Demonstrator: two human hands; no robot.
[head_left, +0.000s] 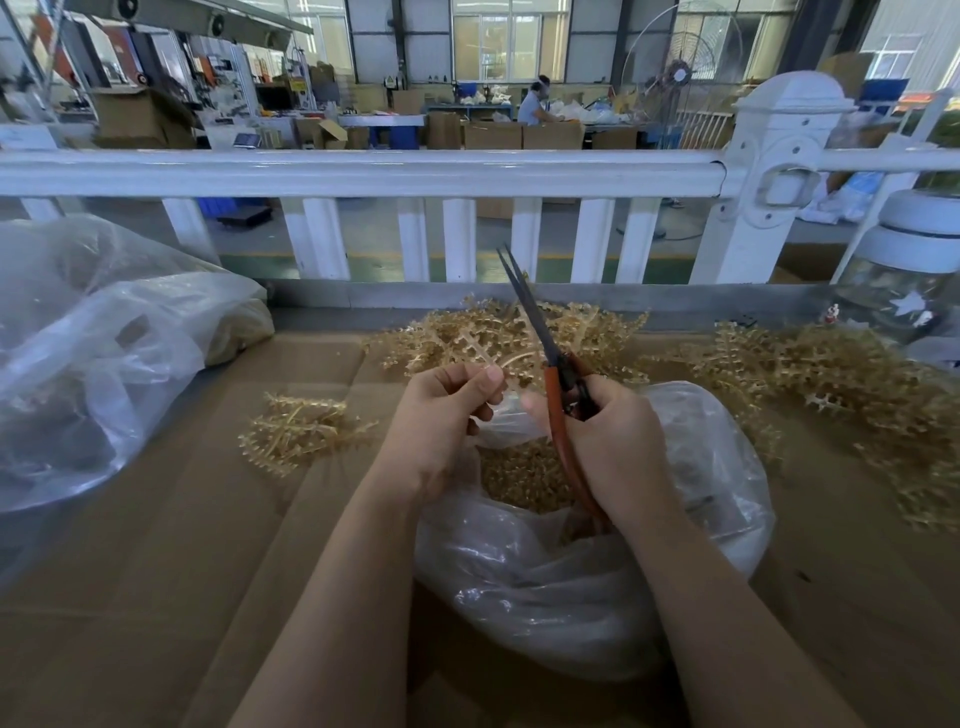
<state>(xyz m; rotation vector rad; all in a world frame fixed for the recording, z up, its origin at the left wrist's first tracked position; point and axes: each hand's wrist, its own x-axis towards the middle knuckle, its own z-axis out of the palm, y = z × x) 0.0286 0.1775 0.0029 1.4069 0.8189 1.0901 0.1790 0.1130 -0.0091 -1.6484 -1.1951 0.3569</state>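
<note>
We look down at two bare hands working over a table covered in brown cardboard (156, 571); the left hand (441, 410) pinches a thin pale-gold plastic sprig (479, 349) between thumb and forefinger, with its other fingers curled in beneath; the sprig sticks up and away from the fingertips, just left of the scissors; the right hand (618, 441) grips a pair of scissors (535, 322) by their orange handles, fingers wrapped round them; the long dark blades point up and away from us, their tips slightly parted, and they stand just beside the sprig, though we cannot tell whether they touch it; directly under both hands lies an open clear plastic bag (545, 597), and inside it we see a heap of small gold cut pieces (519, 478); behind the hands a loose pile of gold sprigs (457, 332) rests on the cardboard; a smaller bundle (301, 431) lies to the left, and a larger heap (831, 379) spreads along the right; a big crumpled clear bag (93, 364) sits at the far left; a glass jar (904, 280) with a white lid stands at the far right; a white railing (363, 174) runs across behind the table, with a workshop floor beyond it.
</note>
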